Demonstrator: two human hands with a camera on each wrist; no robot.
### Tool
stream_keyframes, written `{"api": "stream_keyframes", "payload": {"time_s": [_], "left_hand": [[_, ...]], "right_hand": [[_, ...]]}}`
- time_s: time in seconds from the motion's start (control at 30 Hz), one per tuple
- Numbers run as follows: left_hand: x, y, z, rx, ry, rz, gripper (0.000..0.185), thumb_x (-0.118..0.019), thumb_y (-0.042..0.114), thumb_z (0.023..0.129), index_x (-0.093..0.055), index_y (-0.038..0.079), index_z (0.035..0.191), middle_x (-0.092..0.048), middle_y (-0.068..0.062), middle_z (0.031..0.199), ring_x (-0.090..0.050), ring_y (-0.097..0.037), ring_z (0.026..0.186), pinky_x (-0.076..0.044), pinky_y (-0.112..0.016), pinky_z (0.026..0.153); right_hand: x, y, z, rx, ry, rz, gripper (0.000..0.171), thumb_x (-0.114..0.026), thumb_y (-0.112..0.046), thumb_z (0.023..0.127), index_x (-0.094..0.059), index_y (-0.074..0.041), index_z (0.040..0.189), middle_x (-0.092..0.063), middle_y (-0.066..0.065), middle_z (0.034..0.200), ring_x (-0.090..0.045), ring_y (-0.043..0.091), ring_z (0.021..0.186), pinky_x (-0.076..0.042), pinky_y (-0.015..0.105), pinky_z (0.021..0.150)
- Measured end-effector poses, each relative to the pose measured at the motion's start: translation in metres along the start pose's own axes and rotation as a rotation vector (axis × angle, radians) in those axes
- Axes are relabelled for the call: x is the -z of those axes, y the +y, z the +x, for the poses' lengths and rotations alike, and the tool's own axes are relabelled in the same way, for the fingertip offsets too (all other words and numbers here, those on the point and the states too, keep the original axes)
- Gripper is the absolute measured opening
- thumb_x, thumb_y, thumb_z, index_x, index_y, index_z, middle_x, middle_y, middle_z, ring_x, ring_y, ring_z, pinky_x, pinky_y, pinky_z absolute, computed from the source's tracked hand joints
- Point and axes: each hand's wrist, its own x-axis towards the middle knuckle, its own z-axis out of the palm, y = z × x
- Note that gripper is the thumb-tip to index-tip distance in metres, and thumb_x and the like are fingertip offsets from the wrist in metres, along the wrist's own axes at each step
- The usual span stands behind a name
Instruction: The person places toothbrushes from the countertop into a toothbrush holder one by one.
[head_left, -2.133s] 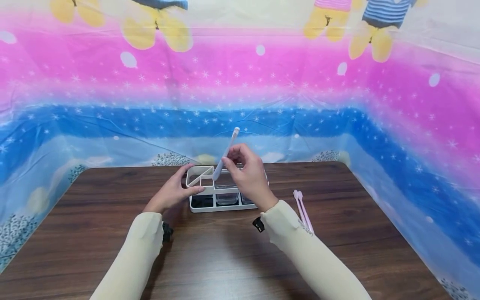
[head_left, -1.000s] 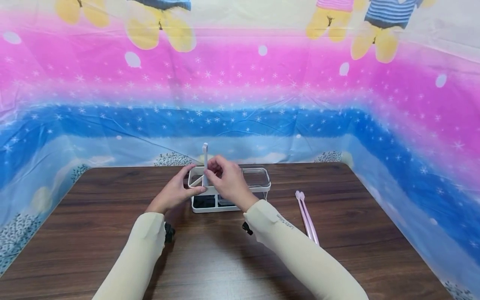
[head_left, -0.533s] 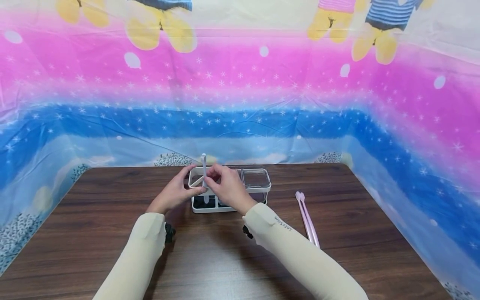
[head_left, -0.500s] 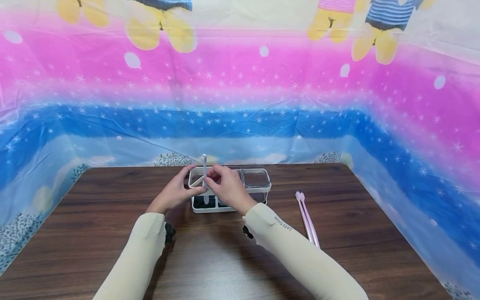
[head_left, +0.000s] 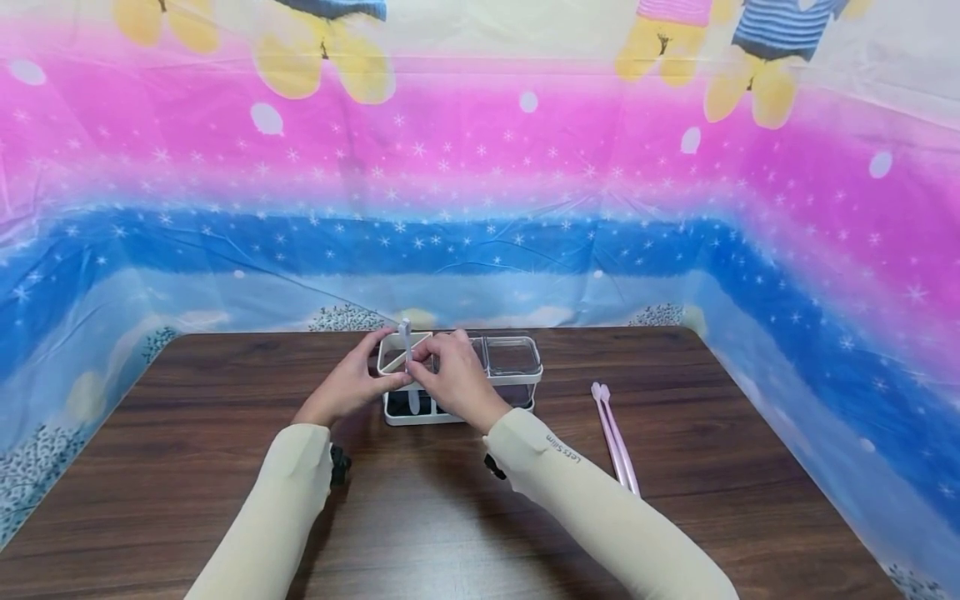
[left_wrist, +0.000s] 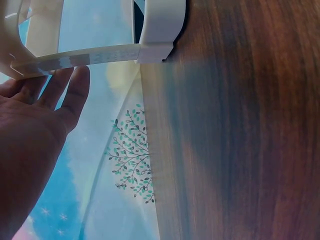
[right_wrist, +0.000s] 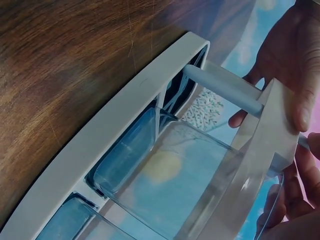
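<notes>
A white toothbrush holder (head_left: 517, 380) with an upper rim, a lower tray and clear cups stands near the table's back edge. My left hand (head_left: 348, 385) grips the rim's left end, thumb in front and fingers behind; in the left wrist view the left hand's fingers (left_wrist: 75, 95) touch its edge. Between thumb and fingers my right hand (head_left: 461, 379) pinches a pale toothbrush (head_left: 406, 330), upright, bristle head up. Its handle (right_wrist: 225, 90) passes through a small left compartment of the rim, the lower end near the tray's dark bottom in the right wrist view.
Two pink toothbrushes (head_left: 611, 429) lie side by side on the brown wooden table (head_left: 420, 517), right of the holder and partly behind the right sleeve. A patterned cloth (head_left: 480, 183) hangs behind the table and along its sides.
The pale toothbrush, first tilted above the holder's middle, has moved left, turned upright and gone down through the left compartment. My right hand moved with it. The left hand keeps its grip.
</notes>
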Motion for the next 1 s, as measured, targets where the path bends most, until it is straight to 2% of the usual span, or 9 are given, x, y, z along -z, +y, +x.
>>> {"api": "stream_keyframes", "payload": {"time_s": [0.4, 0.8, 1.0], "left_hand": [[-0.001, 0.001, 0.002, -0.018, -0.015, -0.016, 0.087, -0.072, 0.037, 0.084, -0.021, 0.013, 0.15, -0.042, -0.021, 0.134, -0.05, -0.035, 0.111, -0.045, -0.048, 0.085], [0.0, 0.001, 0.001, 0.0, -0.007, 0.023, 0.088, -0.072, 0.042, 0.083, -0.022, 0.016, 0.15, -0.037, -0.021, 0.139, -0.047, -0.037, 0.115, -0.042, -0.052, 0.088], [0.0, 0.0, 0.001, 0.005, -0.025, -0.036, 0.091, -0.073, 0.044, 0.081, -0.02, 0.018, 0.15, -0.044, -0.019, 0.131, -0.054, -0.032, 0.106, -0.047, -0.045, 0.081]], "right_hand": [[0.001, 0.002, 0.0, 0.052, 0.007, -0.025, 0.005, -0.07, -0.022, 0.087, -0.072, -0.017, 0.085, -0.064, -0.008, 0.09, -0.042, 0.014, 0.086, -0.037, 0.027, 0.072], [0.004, 0.002, -0.005, -0.006, -0.005, -0.019, 0.011, -0.071, -0.029, 0.087, -0.074, -0.019, 0.09, -0.059, -0.011, 0.092, -0.039, 0.013, 0.088, -0.037, 0.027, 0.068], [0.012, 0.006, -0.007, 0.021, 0.034, 0.006, 0.014, -0.071, -0.028, 0.086, -0.072, -0.017, 0.094, -0.062, -0.008, 0.094, -0.043, 0.014, 0.096, -0.04, 0.031, 0.077]]}}
